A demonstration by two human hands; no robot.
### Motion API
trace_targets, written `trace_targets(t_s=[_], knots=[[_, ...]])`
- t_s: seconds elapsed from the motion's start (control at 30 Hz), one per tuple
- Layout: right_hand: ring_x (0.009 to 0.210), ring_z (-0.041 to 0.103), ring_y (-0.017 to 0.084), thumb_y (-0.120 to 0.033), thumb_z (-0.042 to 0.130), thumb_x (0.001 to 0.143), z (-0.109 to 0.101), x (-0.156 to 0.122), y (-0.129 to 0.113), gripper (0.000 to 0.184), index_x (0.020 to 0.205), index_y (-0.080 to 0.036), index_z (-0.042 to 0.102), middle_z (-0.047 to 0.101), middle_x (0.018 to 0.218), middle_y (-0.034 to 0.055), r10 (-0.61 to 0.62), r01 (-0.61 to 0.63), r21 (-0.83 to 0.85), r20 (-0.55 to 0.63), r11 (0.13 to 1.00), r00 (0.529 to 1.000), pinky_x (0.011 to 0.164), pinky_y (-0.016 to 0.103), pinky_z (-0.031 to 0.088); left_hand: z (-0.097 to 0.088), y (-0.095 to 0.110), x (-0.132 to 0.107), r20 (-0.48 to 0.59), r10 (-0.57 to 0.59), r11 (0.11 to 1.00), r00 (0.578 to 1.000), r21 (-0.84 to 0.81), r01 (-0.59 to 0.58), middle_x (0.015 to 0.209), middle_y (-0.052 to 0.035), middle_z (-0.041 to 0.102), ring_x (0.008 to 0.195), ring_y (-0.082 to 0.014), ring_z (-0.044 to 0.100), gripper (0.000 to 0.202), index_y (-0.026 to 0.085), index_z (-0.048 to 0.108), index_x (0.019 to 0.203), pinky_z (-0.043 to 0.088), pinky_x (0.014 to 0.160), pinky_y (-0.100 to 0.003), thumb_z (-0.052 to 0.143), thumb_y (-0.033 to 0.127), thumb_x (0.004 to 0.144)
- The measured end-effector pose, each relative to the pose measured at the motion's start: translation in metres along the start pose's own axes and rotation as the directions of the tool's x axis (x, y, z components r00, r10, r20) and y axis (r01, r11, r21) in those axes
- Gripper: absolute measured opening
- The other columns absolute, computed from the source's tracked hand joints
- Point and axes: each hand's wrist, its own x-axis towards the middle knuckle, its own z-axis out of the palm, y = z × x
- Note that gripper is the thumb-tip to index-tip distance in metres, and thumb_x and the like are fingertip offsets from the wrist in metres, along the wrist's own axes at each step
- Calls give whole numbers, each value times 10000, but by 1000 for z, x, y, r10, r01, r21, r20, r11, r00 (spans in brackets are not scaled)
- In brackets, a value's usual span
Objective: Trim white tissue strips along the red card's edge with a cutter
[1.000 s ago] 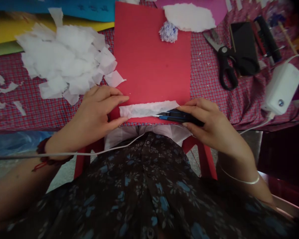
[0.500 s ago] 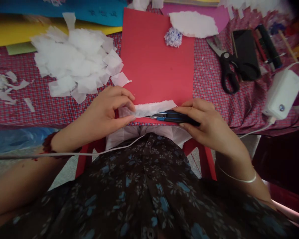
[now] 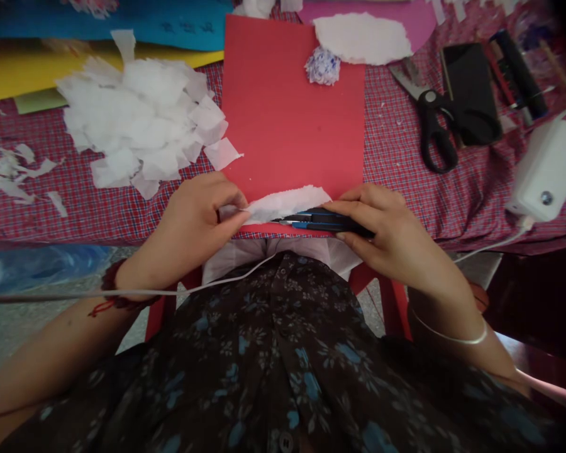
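Thumb and fingers of my left hand [image 3: 207, 211] pinch the left end of a white tissue paper strip [image 3: 290, 200] with a ragged upper edge. The strip lies along the near edge of a red sheet [image 3: 292, 119]. My right hand [image 3: 382, 229] is closed round a black and blue stapler [image 3: 332, 220], whose metal-lined jaws point left. Its tip meets the lower edge of the paper; whether the paper is between the jaws is hard to tell. To the left of the red sheet is a pile of white paper squares [image 3: 141, 116].
A blue-and-white crumpled ball [image 3: 323, 66] and a torn white paper piece [image 3: 363, 39] lie at the back. Scissors [image 3: 434, 126], a phone [image 3: 471, 88] and a white power bank [image 3: 544, 170] are on the right. Paper scraps [image 3: 14, 173] lie far left. A white cable [image 3: 226, 281] crosses my lap.
My left hand's thumb and fingers have closed together on the paper's left end, and the hand shifted slightly left. The stapler and right hand are almost unmoved.
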Motion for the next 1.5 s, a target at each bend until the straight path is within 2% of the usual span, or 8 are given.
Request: trace_targets(t_s=[0.2,0.5,0.8,0.93,1.03,1.23,1.37,1.5], knots=[[1052,689,342,-199,590,1006,-1,1,-1,397,1367,-283,734,734,1157,120,12,-12,4,4,1000,1000,894,518,517,4,7,-31,-185,233,945,955,276,-178,1016,-4,749,917,-231,677,105,315,706,1046,514,827,-459,662,220,1048],[1134,686,383,-186,608,989,-4,-1,-2,499,1450,-365,672,719,1222,111,32,-32,13,18,999,999,941,606,551,11,5,-57,-130,355,893,926,338,-295,1008,-56,799,870,-266,701,271,264,690,1177,496,707,-448,698,92,969],[1132,691,347,-139,590,973,2,7,-3,430,1375,-234,711,730,1216,132,-47,47,-4,-28,999,999,922,534,536,6,12,-52,-134,319,914,938,306,-267,983,-53,800,877,-257,723,198,258,675,1113,537,720,-444,678,96,1000],[1134,685,345,-166,586,988,1,13,-1,448,1394,-305,715,739,1218,112,-38,38,7,27,999,999,926,538,526,2,13,-38,-167,135,980,977,169,-106,883,-11,753,831,-212,705,113,265,663,979,558,735,-404,642,181,1051],[1156,685,354,-211,600,1005,-2,16,0,434,1405,-336,710,730,1240,112,-21,18,41,74,999,997,953,559,530,-4,5,-22,-70,-21,989,997,143,31,816,2,702,798,-214,674,217,273,624,843,530,722,-405,592,270,1057],[1157,688,365,-194,596,997,-5,19,0,465,1417,-357,711,732,1224,106,-24,19,61,91,998,996,964,592,537,-26,-10,0,63,-25,964,998,264,8,789,-28,612,785,-225,602,207,250,602,819,454,693,-382,592,335,1007],[1157,689,378,-195,605,984,-5,19,0,485,1432,-351,709,736,1247,112,-25,21,49,91,999,996,962,602,542,-29,-5,9,65,-12,951,998,310,-9,916,-56,673,946,-248,646,281,207,677,943,521,886,-406,504,384,1077],[1181,685,378,-212,614,992,-6,20,3,475,1433,-368,701,733,1266,107,-29,23,52,122,998,992,969,601,544,-20,-7,11,196,174,953,965,212,-215,1307,-90,736,1262,-327,643,402,234,712,1257,429,1190,-533,556,560,1081]])
